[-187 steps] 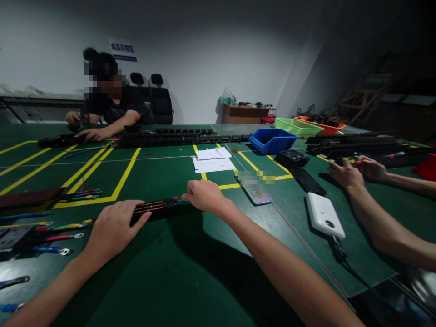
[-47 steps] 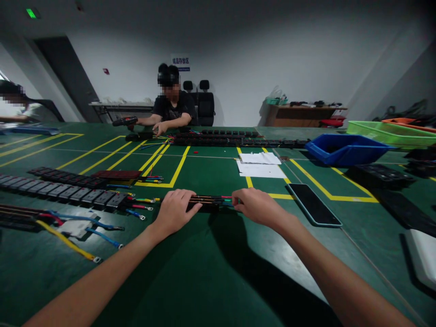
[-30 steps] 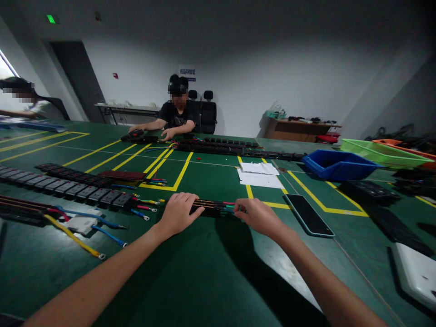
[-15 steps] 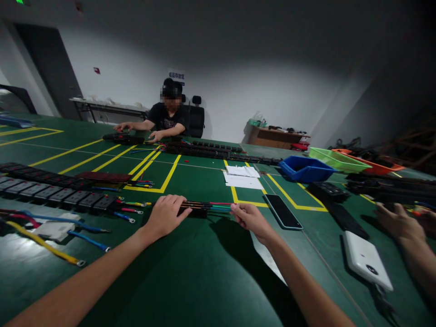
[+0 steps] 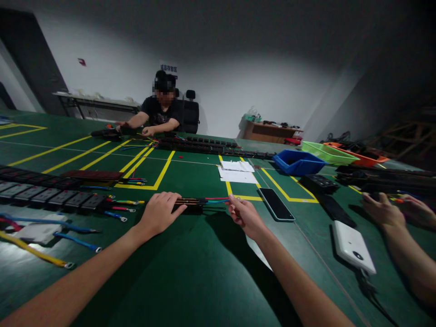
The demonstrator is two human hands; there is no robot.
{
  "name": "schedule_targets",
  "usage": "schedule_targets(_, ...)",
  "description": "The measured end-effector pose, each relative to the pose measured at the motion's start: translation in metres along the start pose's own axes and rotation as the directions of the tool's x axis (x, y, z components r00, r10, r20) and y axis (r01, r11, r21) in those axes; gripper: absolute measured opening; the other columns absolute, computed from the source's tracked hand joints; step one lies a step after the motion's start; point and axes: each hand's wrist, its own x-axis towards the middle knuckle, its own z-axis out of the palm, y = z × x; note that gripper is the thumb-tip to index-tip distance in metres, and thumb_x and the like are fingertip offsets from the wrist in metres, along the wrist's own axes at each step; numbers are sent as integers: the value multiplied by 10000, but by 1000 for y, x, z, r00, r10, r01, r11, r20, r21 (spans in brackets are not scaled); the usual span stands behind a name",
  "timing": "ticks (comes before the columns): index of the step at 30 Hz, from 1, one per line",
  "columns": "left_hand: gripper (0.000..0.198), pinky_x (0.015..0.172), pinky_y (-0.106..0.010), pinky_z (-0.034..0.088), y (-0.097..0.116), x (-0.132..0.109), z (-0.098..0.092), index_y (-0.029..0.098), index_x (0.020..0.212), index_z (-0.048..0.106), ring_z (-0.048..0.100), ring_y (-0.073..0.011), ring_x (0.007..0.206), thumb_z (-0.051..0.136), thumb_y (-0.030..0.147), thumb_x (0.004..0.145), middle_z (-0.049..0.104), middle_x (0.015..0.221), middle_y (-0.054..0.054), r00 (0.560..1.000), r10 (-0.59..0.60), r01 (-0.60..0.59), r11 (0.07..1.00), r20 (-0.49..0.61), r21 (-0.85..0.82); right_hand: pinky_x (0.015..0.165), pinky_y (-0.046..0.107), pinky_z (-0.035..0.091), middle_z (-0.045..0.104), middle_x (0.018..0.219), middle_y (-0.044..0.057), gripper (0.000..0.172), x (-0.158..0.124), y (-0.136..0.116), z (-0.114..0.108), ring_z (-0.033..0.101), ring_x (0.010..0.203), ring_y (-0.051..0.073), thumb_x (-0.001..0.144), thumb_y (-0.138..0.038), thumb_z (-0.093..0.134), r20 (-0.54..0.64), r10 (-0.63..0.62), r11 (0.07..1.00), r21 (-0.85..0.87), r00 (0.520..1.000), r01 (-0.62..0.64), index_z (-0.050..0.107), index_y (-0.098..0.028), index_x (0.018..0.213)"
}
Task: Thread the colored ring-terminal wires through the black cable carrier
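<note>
My left hand (image 5: pixel 161 212) is curled over a narrow black strip (image 5: pixel 192 207) with copper-coloured bars along its top, pressing it to the table. Thin red, blue and green wires (image 5: pixel 214 200) come out of the strip's right end. The tips of the red and blue wires lie in a pinch between thumb and fingers of my right hand (image 5: pixel 243 214). One darker wire stays lower, outside the pinch. Left of my left hand, yellow-green, red and blue wires with ring terminals (image 5: pixel 127 210) stick out of a row of black socket modules (image 5: pixel 73 200).
A phone (image 5: pixel 275 204), white paper (image 5: pixel 237 171) and a white power bank (image 5: pixel 353 247) lie to the right. Blue (image 5: pixel 299 163), green and orange bins stand behind. A co-worker's hands (image 5: pixel 384 211) work at far right; another person (image 5: pixel 161 109) sits opposite. Thick cables (image 5: pixel 37 250) lie front left.
The view has shifted slightly, so the scene sits further left. My right hand still pinches the wire ends and my left still holds the strip. The person opposite has moved their hands a little.
</note>
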Motion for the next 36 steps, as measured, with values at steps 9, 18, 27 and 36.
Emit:
schedule_targets(9,504,901,-467,486,-2,0,2,161,1157,668,653,-289,997,383,558,1033,718,1085,-118,1000,-7,7,1000,6,-2,350,171,269,591,573,-15,507,-2,18,26,435,412,63,716,-614,831,-115,-33,978,200,993,55,599,-166,761)
schedule_targets(18,515,877,-451,507,-2,-2,1,174,1155,681,663,-284,983,383,573,1024,726,1082,-116,1000,-17,17,1000,0,-12,367,182,243,588,583,-4,565,-1,11,12,438,418,68,719,-701,778,-77,-70,997,18,995,71,662,-154,803)
schedule_targets(27,464,902,-468,502,-3,-1,3,174,1159,681,664,-297,1015,437,541,1016,730,1112,-121,1000,0,0,1000,-5,8,546,275,312,591,593,29,591,4,11,-51,526,558,171,979,-674,420,59,-436,578,-747,898,330,630,-208,681)
schedule_targets(36,482,894,-471,504,-5,2,6,175,1160,686,673,-310,1014,448,562,999,739,1103,-123,1000,-7,7,999,-6,39,607,291,337,619,691,6,403,-8,21,-42,568,649,187,997,-589,490,59,-432,554,-769,900,317,636,-229,889)
